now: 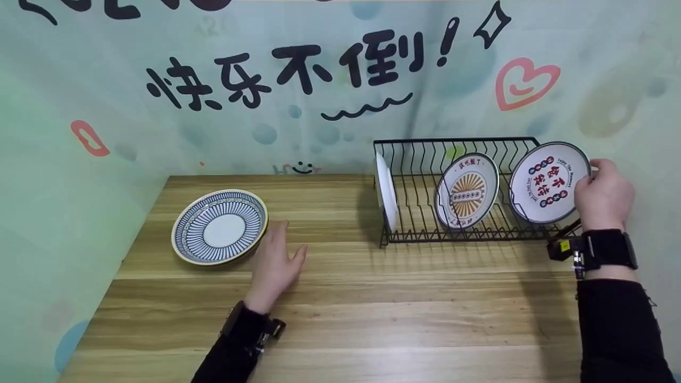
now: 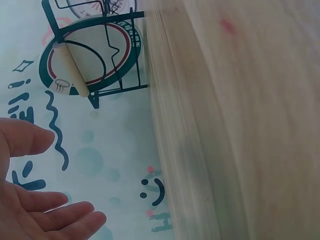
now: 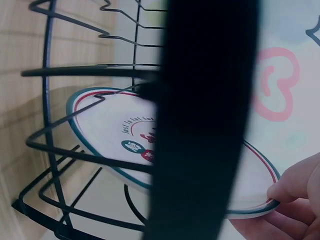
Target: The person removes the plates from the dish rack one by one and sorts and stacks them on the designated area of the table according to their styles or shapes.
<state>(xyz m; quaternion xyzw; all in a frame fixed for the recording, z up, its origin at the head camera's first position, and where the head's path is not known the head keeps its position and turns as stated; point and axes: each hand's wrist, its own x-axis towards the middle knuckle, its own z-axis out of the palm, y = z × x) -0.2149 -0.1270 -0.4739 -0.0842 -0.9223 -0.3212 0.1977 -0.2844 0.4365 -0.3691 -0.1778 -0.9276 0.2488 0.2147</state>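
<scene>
My right hand pinches the right edge of a round white plate with red lettering and a dark rim. This plate leans at the right end of a black wire dish rack. In the right wrist view, thumb and fingers grip its rim, and a wide dark band hides its middle. My left hand holds nothing; its fingers are extended beside a blue-and-white striped dish with a yellowish rim. The left wrist view shows that hand with thumb and fingers spread apart.
Another plate with an orange sunburst leans in the rack's middle, and a white plate stands edge-on at its left end. The wooden table meets a printed backdrop behind and at the left.
</scene>
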